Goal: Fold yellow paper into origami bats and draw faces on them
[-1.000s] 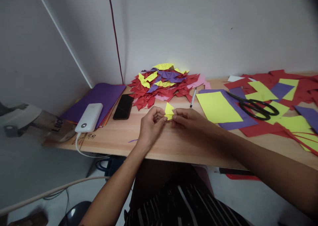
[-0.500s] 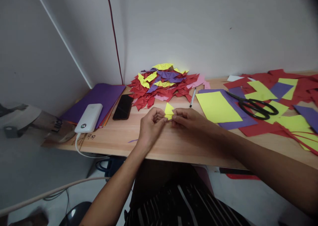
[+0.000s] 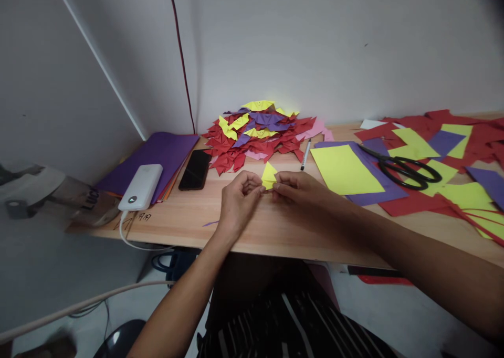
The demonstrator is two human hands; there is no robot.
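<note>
A small folded piece of yellow paper [image 3: 269,175], with a pointed tip sticking up, is pinched between my two hands just above the table. My left hand [image 3: 243,192] grips its left edge between thumb and curled fingers. On the opposite edge, my right hand [image 3: 293,186] holds it the same way. The fingers cover the paper's lower corners. Behind my hands lies a heap of folded paper figures [image 3: 271,147] in red, purple, yellow and pink, a few with drawn faces. A white pen [image 3: 306,155] rests beside that heap.
Yellow sheets [image 3: 346,169] lie on purple paper to the right, with black-handled scissors [image 3: 409,171] and scattered coloured cut pieces beyond. At left are a phone [image 3: 195,169], a white power bank [image 3: 142,187] with a cable, purple sheets [image 3: 163,148] and a clear container [image 3: 88,198].
The yellow paper has tilted slightly, its tip shifting a little to the right. Both hands keep their grip in nearly the same place.
</note>
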